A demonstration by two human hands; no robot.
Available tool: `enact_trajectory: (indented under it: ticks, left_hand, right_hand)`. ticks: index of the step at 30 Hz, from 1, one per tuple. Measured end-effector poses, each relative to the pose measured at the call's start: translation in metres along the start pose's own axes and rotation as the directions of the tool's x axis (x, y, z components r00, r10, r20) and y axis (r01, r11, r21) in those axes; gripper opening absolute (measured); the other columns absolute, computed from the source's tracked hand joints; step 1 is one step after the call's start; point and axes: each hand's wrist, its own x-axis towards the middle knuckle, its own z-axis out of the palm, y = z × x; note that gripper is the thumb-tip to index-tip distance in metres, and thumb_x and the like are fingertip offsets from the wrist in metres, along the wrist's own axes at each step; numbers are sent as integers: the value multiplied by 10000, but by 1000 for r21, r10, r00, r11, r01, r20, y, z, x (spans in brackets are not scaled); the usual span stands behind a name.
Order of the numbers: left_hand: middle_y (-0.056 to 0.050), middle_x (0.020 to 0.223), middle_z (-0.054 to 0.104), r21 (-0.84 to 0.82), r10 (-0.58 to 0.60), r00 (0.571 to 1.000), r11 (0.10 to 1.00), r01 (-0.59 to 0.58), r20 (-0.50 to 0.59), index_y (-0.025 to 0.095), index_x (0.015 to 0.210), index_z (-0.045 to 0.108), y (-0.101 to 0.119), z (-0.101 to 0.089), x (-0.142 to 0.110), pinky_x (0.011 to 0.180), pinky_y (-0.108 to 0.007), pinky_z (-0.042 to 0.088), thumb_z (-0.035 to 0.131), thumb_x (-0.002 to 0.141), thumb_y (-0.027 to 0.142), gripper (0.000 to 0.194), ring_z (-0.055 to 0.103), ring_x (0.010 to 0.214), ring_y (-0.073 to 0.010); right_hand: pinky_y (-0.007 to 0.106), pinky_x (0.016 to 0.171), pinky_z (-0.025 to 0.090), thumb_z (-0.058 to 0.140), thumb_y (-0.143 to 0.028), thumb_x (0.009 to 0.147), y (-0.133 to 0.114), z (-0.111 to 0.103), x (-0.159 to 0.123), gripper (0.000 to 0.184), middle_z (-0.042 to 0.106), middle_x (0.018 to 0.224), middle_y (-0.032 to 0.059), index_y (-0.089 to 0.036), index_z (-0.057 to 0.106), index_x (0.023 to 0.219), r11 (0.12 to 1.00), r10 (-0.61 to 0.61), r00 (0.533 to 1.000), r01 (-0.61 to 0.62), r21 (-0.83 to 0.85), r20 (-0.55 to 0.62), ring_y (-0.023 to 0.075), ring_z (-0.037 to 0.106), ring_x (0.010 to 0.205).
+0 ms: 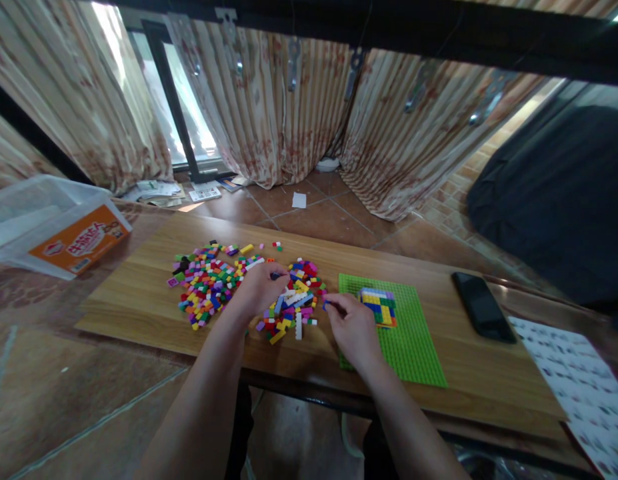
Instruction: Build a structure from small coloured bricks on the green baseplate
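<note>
1. Left hand (259, 288): fingers pinch a dark plastic brick (275, 276) above loose multicoloured bricks (209, 283).
2. Right hand (353, 328): fingers pinch a small blue plastic brick (326, 305) beside the green studded baseplate (413, 343).
3. Both seem light, stiff; grip opposite sides.

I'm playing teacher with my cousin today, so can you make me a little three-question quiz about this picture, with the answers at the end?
1. What sits on the green board?
A) the phone
B) a stack of bricks
C) the printed paper

2. True or false: the plastic box is to the left of the loose bricks.

3. Fill in the missing word, left or right: the person's ____ grip is nearer to the green board.

Key:
1. B
2. True
3. Right; the right grip is beside the stack, while the other is over among the loose bricks.
</note>
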Motion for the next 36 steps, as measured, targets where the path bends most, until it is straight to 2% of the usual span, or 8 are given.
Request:
enact_trajectory:
  ticks: [3,7,12,18,24,27,31,36]
  left_hand:
    - [-7,576,651,130,42,999,991,-38,-30,177,684,702,-3,-3,0,534,-247,382,563,731,233,157,555,550,-156]
    - [-21,637,688,197,97,995,976,-94,-4,185,694,718,-1,-3,-1,598,-251,421,548,741,221,179,600,630,-173]
    - [-30,704,708,216,104,995,971,-100,-6,186,729,736,0,-2,-1,608,-251,431,553,749,223,188,604,659,-176]
    - [-24,682,692,219,114,993,970,-106,-28,181,759,740,-5,-2,1,585,-246,422,560,753,223,185,579,619,-165]
    - [-29,721,713,181,144,989,973,-145,17,173,783,741,-11,0,5,622,-242,448,552,771,213,194,610,665,-165]
    - [-54,784,738,225,116,993,968,-110,-14,167,841,751,-7,-1,6,675,-257,471,536,794,185,220,641,722,-181]
    - [-91,923,759,382,111,991,921,-73,-76,175,904,752,7,-1,6,784,-295,486,522,840,204,240,677,863,-221]
    - [-102,981,751,562,64,984,826,41,-166,187,1007,708,25,17,8,823,-342,504,530,867,283,246,687,960,-267]
  right_hand:
    - [364,790,520,535,-177,848,-1,2,0,222,736,905,85,-198,743,924,998,-31,998,34,-59,48,227,676,835]
    - [360,815,521,537,-163,848,-2,5,-1,220,732,921,77,-210,732,941,997,-43,996,48,-57,84,226,678,868]
    - [369,834,518,527,-168,864,-2,4,-2,218,732,940,75,-214,719,958,996,-73,994,77,-46,82,228,676,893]
    - [356,815,515,524,-178,879,-2,3,-2,203,728,953,87,-195,711,956,996,-76,993,80,-42,93,227,680,885]
    - [351,809,516,526,-174,880,-2,3,-2,199,727,958,83,-202,706,961,995,-85,991,91,-52,104,222,679,886]
    - [351,806,517,522,-174,883,-3,3,-1,203,727,960,88,-194,708,962,994,-84,990,90,-55,110,223,680,886]
    - [353,805,516,522,-184,887,-3,3,-1,202,726,958,98,-178,710,959,994,-91,990,97,-52,107,226,679,880]
    - [347,800,516,516,-181,887,-3,2,-1,202,724,958,102,-172,710,946,993,-104,989,109,-47,105,224,678,879]
